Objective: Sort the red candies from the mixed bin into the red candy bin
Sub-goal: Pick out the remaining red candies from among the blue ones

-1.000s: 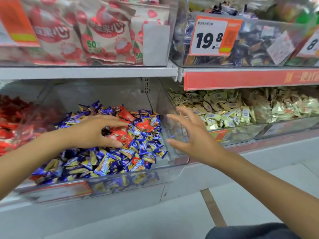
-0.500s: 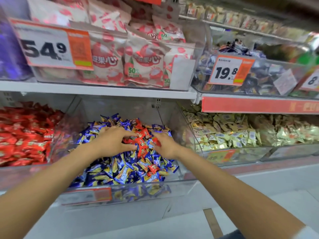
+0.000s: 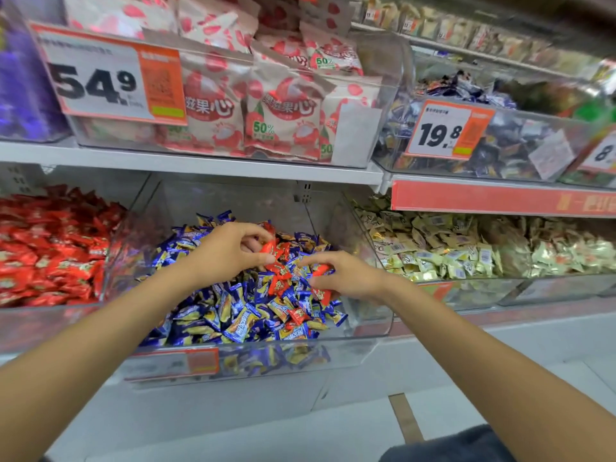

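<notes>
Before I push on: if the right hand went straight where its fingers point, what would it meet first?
Probably the loose red candies atop the pile, just left of the right hand, whose grip holds a red candy; the left hand lies beyond. Depth unclear.

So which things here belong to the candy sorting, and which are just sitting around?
Part of the job: left hand pinching a red candy; right hand pinching a second red candy; mixed bin; red candy bin at left.

Just around: cream-wrapped candies, pink snack bags, 54.9 price tag, 19.8 price tag.
</notes>
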Tool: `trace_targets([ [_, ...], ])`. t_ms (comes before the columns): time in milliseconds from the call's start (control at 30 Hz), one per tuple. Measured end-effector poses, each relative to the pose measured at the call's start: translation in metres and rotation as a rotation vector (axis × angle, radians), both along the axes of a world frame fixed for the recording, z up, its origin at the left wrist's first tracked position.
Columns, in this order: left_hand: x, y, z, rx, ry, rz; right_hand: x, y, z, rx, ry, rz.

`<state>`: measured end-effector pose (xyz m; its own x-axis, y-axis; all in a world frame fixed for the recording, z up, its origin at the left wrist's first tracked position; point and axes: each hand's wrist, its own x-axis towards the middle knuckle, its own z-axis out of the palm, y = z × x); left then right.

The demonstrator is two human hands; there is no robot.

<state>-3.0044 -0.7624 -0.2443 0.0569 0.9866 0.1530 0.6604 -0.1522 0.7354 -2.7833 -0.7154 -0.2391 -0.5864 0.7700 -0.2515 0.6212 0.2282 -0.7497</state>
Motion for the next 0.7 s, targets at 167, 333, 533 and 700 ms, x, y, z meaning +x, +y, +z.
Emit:
trace_targets([
  [167,0.02,0.004,-0.009,-0.121,0.323,-0.209,0.001,-0.018,-0.03,0.01,-0.082,0.018],
  [333,0.024,0.01,-0.027,-0.154,0.674,-0.174,-0.005,-0.024,-0.042,0.032,-0.073,0.061],
  [533,0.006,0.008,-0.013,-0.108,0.246,-0.074,-0.006,-0.022,-0.038,0.048,0.015,0.061],
  [700,-0.007,0.006,0.005,0.035,0.071,0.042,-0.008,-0.004,-0.022,0.13,0.105,-0.054],
])
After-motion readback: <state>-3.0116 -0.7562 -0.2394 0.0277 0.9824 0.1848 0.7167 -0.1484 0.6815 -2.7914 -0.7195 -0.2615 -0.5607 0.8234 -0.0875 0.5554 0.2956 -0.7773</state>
